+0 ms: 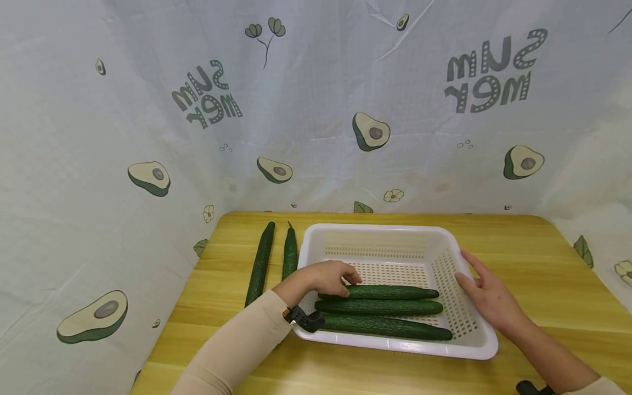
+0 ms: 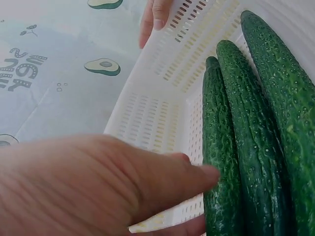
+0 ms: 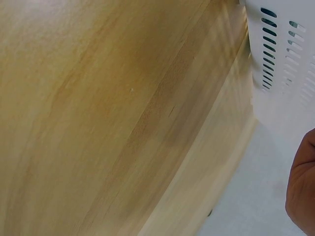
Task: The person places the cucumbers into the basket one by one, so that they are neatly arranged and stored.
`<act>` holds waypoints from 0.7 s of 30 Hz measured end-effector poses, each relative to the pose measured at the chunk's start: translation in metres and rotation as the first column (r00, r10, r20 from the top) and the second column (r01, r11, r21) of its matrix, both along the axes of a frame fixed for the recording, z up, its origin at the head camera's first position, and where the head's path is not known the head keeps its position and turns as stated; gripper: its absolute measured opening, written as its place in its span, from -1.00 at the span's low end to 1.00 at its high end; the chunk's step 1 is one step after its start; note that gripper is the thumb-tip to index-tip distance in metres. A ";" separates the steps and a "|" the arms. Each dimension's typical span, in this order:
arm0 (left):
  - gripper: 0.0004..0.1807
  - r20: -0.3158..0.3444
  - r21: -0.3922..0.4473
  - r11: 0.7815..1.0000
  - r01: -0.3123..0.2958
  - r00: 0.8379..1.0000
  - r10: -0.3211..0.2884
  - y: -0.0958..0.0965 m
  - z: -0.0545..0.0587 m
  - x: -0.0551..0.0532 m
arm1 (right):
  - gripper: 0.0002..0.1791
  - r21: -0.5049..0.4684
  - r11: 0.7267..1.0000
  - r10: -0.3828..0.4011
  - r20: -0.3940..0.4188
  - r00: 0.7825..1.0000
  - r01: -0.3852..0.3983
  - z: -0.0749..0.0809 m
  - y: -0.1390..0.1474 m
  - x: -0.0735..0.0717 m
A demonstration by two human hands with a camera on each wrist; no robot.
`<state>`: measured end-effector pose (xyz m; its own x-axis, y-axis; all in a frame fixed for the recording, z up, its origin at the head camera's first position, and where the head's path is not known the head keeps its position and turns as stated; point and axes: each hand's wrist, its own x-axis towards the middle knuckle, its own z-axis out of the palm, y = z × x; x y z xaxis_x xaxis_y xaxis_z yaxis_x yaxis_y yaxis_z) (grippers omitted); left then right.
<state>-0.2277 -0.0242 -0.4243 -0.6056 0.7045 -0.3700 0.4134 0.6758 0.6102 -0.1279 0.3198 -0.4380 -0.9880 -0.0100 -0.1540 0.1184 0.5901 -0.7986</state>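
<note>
We see three cucumbers (image 1: 380, 307) lying side by side, lengthwise, along the near wall of a white perforated plastic basket (image 1: 395, 345) on the table (image 1: 538, 258). Our left hand (image 1: 327, 277) is over the farthest one, fingers loosely bent and released, thumb upon it. Our right hand (image 1: 489, 299) rests fairly straight fingers against the basket's right rim. Two loose cucumbers (image 1: 260, 263) lie toward the table's left edge.

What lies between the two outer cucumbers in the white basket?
A third cucumber, running lengthwise between them in the white plastic basket; the head and left wrist views both show it.
</note>
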 end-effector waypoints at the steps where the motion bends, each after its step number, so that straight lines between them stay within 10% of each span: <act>1: -0.58 0.005 0.013 1.000 -0.002 1.000 0.002 0.000 0.000 0.000 | -0.17 0.000 1.000 -0.001 0.002 1.000 0.001 0.000 0.000 0.000; 14: -0.56 -0.155 0.215 0.976 -0.036 0.985 0.071 -0.028 0.036 0.010 | -0.18 0.031 0.999 -0.009 -0.006 1.000 0.009 0.000 0.000 0.001; 21: -0.56 -0.312 0.378 0.914 -0.145 0.910 0.273 -0.069 0.040 0.021 | -0.18 0.023 1.000 -0.003 -0.010 1.000 0.004 0.000 0.000 0.001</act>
